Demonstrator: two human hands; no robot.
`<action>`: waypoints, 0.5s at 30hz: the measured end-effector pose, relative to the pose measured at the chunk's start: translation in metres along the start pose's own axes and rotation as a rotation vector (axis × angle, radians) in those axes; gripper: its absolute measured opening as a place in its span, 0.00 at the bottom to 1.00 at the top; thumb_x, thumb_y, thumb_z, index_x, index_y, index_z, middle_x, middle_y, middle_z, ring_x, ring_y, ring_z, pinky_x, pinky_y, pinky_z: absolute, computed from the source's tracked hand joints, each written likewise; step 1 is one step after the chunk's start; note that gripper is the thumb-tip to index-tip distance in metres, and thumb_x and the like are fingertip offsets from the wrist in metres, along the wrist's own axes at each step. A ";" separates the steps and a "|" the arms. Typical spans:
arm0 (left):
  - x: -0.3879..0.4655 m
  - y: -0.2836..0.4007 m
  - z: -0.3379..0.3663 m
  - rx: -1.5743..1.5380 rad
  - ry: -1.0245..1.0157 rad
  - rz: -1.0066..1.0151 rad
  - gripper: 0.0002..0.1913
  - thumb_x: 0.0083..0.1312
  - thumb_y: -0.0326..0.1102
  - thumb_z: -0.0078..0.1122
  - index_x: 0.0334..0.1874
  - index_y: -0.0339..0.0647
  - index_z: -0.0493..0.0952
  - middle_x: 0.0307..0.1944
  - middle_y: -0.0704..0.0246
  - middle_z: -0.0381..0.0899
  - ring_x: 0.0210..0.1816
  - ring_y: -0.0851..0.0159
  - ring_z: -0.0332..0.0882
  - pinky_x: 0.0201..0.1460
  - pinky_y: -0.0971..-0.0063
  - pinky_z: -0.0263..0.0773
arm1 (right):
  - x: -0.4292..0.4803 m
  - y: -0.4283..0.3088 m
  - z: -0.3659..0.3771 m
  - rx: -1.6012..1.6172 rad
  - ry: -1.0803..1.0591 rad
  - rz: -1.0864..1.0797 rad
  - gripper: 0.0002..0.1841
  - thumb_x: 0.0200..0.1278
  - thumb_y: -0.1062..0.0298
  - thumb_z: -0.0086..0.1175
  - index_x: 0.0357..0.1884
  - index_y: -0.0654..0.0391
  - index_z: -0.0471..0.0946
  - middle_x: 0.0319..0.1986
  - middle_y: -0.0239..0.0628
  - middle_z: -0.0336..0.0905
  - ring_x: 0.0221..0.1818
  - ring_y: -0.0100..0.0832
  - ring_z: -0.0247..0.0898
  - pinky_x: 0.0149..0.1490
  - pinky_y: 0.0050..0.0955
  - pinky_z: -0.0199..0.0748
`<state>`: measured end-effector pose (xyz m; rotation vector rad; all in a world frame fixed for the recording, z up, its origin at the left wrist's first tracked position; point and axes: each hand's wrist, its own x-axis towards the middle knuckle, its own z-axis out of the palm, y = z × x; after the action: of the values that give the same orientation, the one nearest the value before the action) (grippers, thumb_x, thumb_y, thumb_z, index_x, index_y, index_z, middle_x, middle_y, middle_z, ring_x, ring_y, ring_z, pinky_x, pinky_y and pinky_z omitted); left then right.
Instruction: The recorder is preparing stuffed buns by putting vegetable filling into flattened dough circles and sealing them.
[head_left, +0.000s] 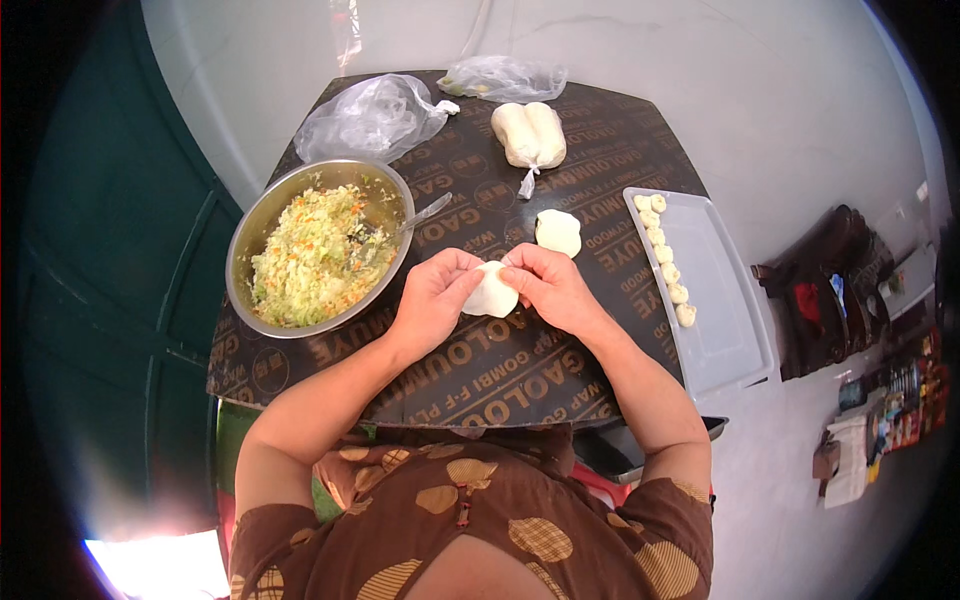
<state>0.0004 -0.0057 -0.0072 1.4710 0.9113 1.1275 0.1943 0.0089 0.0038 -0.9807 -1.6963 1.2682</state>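
Between both hands hangs a thin, pale dough wrapper (491, 294) above the dark plywood table (480, 375). My left hand (439, 289) pinches its upper left edge between thumb and fingers. At the upper right edge, my right hand (551, 285) pinches it the same way. Just beyond my right hand lies a stack of dough wrappers (559, 232). A steel bowl (238, 300) to the left of my hands holds a chopped vegetable filling (315, 255) with orange bits. A metal spoon (427, 210) rests in it, its handle over the rim.
On the right, a translucent plastic tray (720, 300) carries a row of small dumplings (664, 255) along its left side. Bagged dough wrappers (529, 135) lie farther back, near two clear plastic bags (367, 116). A dark pan (611, 450) sits below the table's near right edge.
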 end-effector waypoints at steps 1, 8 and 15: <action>-0.001 -0.001 0.000 0.033 0.009 0.006 0.06 0.69 0.29 0.52 0.44 0.34 0.73 0.32 0.71 0.79 0.34 0.78 0.76 0.36 0.84 0.72 | 0.000 -0.001 0.001 -0.036 0.019 0.013 0.07 0.66 0.69 0.53 0.33 0.62 0.74 0.21 0.24 0.69 0.25 0.15 0.60 0.30 0.20 0.62; -0.003 0.009 0.007 -0.312 0.050 -0.100 0.04 0.69 0.28 0.51 0.39 0.34 0.73 0.33 0.66 0.80 0.33 0.72 0.79 0.33 0.78 0.79 | 0.000 0.001 -0.003 -0.086 0.097 -0.039 0.08 0.65 0.70 0.54 0.30 0.63 0.74 0.21 0.26 0.71 0.27 0.16 0.62 0.32 0.21 0.64; 0.000 0.013 0.005 -0.423 -0.066 -0.226 0.07 0.66 0.26 0.55 0.42 0.31 0.71 0.36 0.60 0.80 0.35 0.64 0.82 0.37 0.69 0.83 | 0.000 -0.002 -0.002 -0.049 0.043 -0.027 0.08 0.66 0.69 0.54 0.31 0.63 0.75 0.22 0.25 0.72 0.28 0.17 0.64 0.33 0.21 0.65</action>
<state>0.0052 -0.0096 0.0054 1.0268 0.7190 1.0221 0.1963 0.0089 0.0058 -1.0040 -1.7091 1.1848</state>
